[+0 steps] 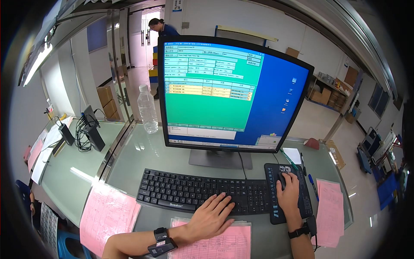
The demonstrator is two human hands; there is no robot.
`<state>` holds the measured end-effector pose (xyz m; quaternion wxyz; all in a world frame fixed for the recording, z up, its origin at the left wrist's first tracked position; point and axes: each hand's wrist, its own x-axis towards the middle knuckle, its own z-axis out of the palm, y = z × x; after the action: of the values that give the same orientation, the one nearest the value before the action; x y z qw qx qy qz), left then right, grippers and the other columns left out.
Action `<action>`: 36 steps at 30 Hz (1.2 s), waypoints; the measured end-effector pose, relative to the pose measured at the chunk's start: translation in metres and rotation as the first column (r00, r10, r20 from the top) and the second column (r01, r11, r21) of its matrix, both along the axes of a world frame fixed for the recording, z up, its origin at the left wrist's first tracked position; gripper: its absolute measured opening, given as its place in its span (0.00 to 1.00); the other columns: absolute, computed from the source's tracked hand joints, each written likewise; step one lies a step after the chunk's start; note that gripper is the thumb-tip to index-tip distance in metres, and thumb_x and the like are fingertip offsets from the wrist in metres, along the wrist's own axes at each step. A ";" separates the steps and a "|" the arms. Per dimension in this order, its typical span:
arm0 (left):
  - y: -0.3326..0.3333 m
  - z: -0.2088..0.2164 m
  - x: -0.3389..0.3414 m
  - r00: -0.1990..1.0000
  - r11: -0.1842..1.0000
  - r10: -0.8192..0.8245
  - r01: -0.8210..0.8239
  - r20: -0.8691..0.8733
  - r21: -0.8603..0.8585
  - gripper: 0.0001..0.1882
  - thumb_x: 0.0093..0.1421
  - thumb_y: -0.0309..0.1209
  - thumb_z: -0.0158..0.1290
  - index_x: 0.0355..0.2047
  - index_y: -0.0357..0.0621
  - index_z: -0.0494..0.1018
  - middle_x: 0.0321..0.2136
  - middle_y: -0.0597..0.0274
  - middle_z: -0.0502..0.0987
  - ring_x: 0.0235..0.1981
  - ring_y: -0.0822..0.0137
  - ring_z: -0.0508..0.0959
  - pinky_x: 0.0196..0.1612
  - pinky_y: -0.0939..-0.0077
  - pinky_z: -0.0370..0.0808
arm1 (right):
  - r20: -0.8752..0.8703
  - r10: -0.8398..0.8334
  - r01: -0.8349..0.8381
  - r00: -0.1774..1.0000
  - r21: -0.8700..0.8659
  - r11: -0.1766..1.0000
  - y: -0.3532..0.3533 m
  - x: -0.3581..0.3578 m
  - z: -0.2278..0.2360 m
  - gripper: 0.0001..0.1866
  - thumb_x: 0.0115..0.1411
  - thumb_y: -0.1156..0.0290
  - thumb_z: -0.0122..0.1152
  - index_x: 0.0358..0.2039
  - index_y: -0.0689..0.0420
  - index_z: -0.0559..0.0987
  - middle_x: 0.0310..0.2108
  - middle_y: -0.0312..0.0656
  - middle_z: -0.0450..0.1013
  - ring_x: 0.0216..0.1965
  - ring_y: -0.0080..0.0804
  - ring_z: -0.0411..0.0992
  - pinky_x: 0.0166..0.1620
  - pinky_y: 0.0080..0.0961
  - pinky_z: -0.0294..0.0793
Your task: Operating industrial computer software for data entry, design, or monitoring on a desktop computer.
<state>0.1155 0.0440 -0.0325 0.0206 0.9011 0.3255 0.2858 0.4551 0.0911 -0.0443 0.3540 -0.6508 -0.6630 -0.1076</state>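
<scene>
The person is working at the monitor point(224, 93), left hand point(211, 216) lying open, holding nothing, on the keyboard point(189, 194), right hand point(288, 190) cupping the mouse point(282, 176), seemingly mid data entry, a click or keystroke looking due

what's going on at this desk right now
A person sits at a glass desk working a computer. The left hand rests on the black keyboard; the right hand covers a mouse on a dark pad. The monitor shows a green form window. Pink papers lie about, and a clear bottle stands left of the screen.
</scene>
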 end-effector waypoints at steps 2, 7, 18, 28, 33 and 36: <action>0.000 0.000 0.000 1.000 1.000 0.000 0.000 0.003 -0.001 0.28 0.72 0.46 0.53 0.61 0.34 0.75 0.62 0.39 0.75 0.67 0.42 0.71 0.72 0.48 0.65 | 0.012 0.005 -0.005 1.000 0.014 1.000 0.000 0.001 -0.001 0.20 0.65 0.71 0.65 0.56 0.64 0.79 0.57 0.59 0.71 0.59 0.61 0.70 0.62 0.49 0.71; 0.000 0.000 0.000 1.000 1.000 -0.003 0.003 -0.016 0.001 0.28 0.72 0.46 0.53 0.61 0.34 0.75 0.62 0.39 0.75 0.67 0.42 0.71 0.73 0.48 0.64 | 0.016 0.002 -0.002 1.000 0.007 1.000 0.000 0.002 -0.002 0.20 0.65 0.71 0.65 0.56 0.64 0.79 0.57 0.59 0.71 0.59 0.61 0.70 0.62 0.49 0.71; 0.000 -0.004 0.001 1.000 1.000 0.013 -0.013 -0.026 0.005 0.29 0.71 0.47 0.55 0.62 0.36 0.74 0.63 0.41 0.74 0.69 0.43 0.70 0.73 0.48 0.64 | -0.001 0.002 -0.002 1.000 -0.008 1.000 -0.002 -0.001 0.002 0.21 0.62 0.71 0.67 0.55 0.62 0.80 0.56 0.57 0.72 0.58 0.61 0.71 0.62 0.48 0.72; -0.001 -0.003 0.000 1.000 1.000 0.007 -0.007 0.005 0.003 0.28 0.73 0.47 0.53 0.60 0.34 0.76 0.62 0.39 0.75 0.68 0.43 0.71 0.73 0.48 0.64 | -0.003 0.006 -0.006 1.000 0.007 1.000 -0.001 0.000 0.000 0.20 0.64 0.71 0.66 0.55 0.64 0.79 0.56 0.58 0.71 0.59 0.61 0.70 0.62 0.48 0.71; -0.001 -0.002 0.000 1.000 1.000 0.005 -0.005 0.000 0.006 0.28 0.73 0.47 0.53 0.60 0.34 0.75 0.62 0.39 0.75 0.68 0.43 0.71 0.73 0.48 0.64 | 0.000 0.006 -0.006 1.000 0.011 1.000 -0.001 0.001 -0.002 0.20 0.65 0.71 0.66 0.56 0.64 0.79 0.57 0.59 0.71 0.59 0.61 0.70 0.63 0.48 0.70; 0.000 -0.002 0.000 1.000 1.000 0.004 -0.004 -0.002 0.004 0.28 0.73 0.47 0.53 0.60 0.34 0.75 0.62 0.39 0.75 0.68 0.43 0.71 0.73 0.48 0.64 | -0.003 0.008 -0.008 1.000 0.009 1.000 0.001 0.001 -0.001 0.20 0.65 0.71 0.66 0.56 0.64 0.79 0.57 0.59 0.71 0.59 0.61 0.70 0.63 0.48 0.70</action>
<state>0.1153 0.0443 -0.0349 0.0178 0.9008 0.3267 0.2854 0.4557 0.0921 -0.0456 0.3585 -0.6466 -0.6646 -0.1082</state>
